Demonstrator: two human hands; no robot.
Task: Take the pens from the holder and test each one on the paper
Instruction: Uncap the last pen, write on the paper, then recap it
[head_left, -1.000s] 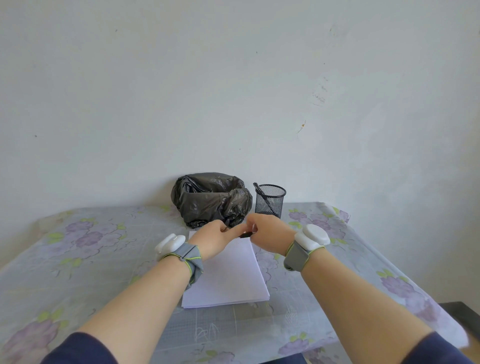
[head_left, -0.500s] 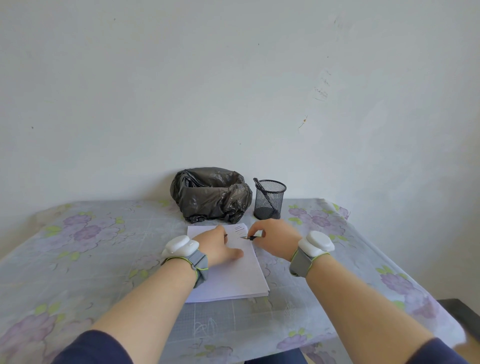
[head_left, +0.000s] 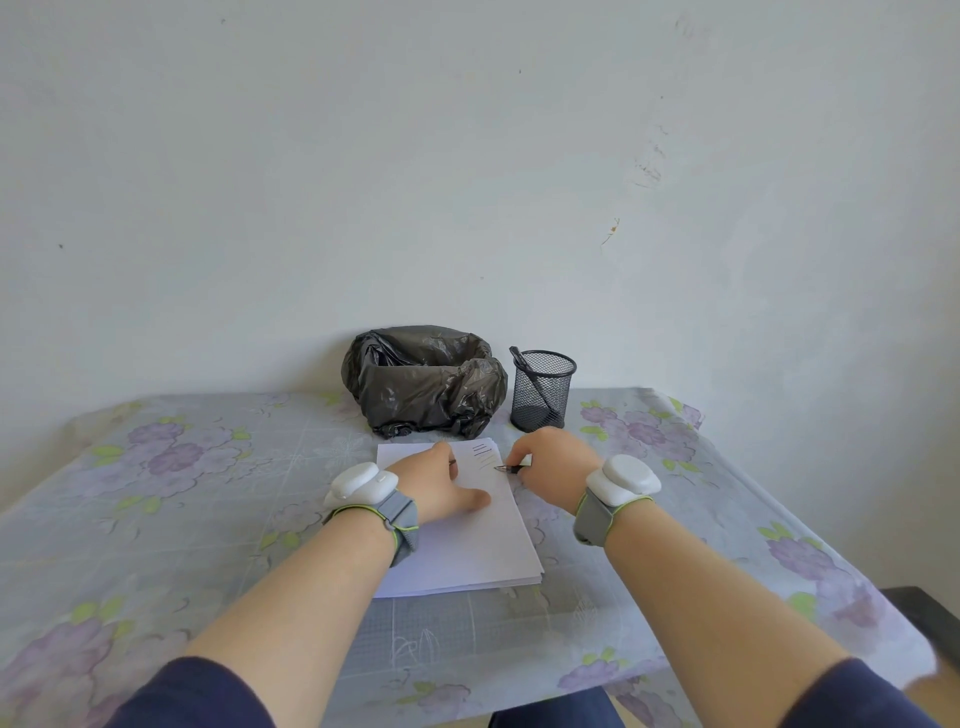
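Note:
A white stack of paper lies on the flowered tablecloth. Near its top right corner are several short pen strokes. My right hand grips a dark pen whose tip touches the paper just below those strokes. My left hand rests on the sheet with the thumb out, and a small dark pen cap shows at its curled fingers. Behind the paper stands the black mesh holder with one dark pen leaning in it.
A bin lined with a crumpled black bag sits left of the holder against the wall. The table's right edge falls away to a dark piece of furniture. Both wrists carry white devices on grey straps.
The hands were joined at the pen above the paper, then parted. The left hand dropped flat onto the sheet, and the right hand brought the pen tip down to the paper.

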